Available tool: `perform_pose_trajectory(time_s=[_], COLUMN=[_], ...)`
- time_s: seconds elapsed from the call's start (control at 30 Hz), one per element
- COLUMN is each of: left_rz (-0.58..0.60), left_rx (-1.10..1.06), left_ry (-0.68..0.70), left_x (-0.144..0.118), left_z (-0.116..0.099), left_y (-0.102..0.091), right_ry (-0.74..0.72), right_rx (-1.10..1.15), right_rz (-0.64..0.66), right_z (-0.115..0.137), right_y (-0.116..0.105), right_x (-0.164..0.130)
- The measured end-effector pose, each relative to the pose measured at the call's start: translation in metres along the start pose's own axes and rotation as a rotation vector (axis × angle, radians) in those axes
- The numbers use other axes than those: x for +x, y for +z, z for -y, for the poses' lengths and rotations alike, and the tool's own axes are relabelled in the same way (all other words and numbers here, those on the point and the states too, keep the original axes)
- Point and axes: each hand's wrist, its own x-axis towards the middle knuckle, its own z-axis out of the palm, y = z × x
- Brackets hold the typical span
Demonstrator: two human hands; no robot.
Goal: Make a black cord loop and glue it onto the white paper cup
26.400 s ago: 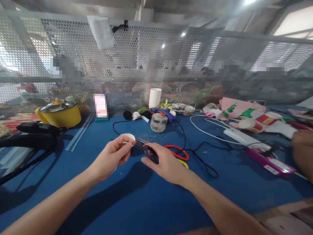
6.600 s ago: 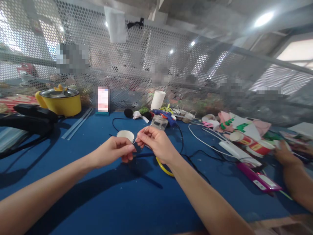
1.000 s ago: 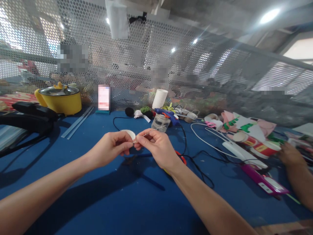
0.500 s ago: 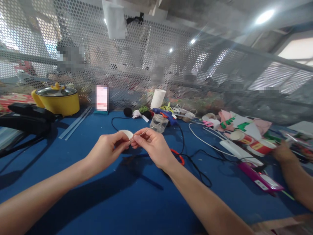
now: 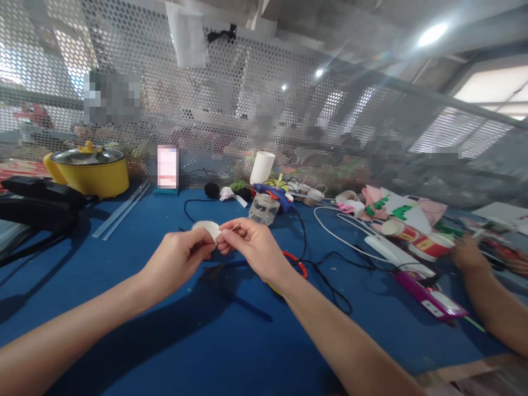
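Both hands meet above the blue table, approx. centre of view. Left hand is closed, fingers curled, thumb & forefinger pinching a small white piece at its tip; what exactly it is can't be told. Right hand is closed too, pinching a thin wire that runs up & to the right from the fingertips. The two pinches touch or nearly touch; the wire's near end sits right at the white piece. Both are held off the table, w/ the hands' shadow on the blue surface below.

Just behind the left fingers lies a white disc on the table, partly hidden. Under the right wrist a red loop shows, w/ a black cable trailing right of it. Further back: clear jar, blue glue gun, white cup near the mesh wall. Far left, a yellow pot w/ lid, and two clear sticks lying beside it.

At right, another person's hand rests among paper cups & pink/green craft bits; a magenta tool lies near it, well apart from the wearer's hands.
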Motion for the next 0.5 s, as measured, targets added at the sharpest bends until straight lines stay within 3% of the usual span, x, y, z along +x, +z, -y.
perform_pose_trajectory(time_s=[0.2, 0.5], left_rz=[0.036, 0.252], left_rx=[-0.079, -0.520], left_ry=[-0.023, -0.153], left_x=[-0.0001, 0.0057], left_z=[-0.0006, 0.0033], left_y=[-0.0022, -0.0058], right_ry=[-0.004, -0.026], right_rx=[0.003, 0.037], right_rz=[-0.006, 0.061], right_z=[0.0014, 0.0033], right_y=[-0.0013, -0.0030], right_x=[0.0006, 0.0012])
